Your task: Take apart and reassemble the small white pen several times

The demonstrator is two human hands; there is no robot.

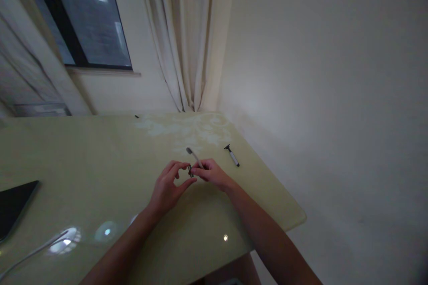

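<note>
My left hand [169, 185] pinches a small dark piece [190, 170], like a razor head, between thumb and fingertips. Its exact kind is too small to tell. In my right hand [212, 173] is a toothbrush [195, 155], its bristled head pointing up and away to the left. The right fingertips are close against the dark piece; whether they also grip it I cannot tell. Beyond my right hand, a razor handle [233, 156] with a black top lies on the table.
The glossy pale table [100, 156] runs up to a wall [317, 98] on the right. A dark flat object [16, 205] and a white cable [33, 254] lie on the left. Near the far edge is a tiny black piece [137, 116]. Curtains [187, 40] hang behind.
</note>
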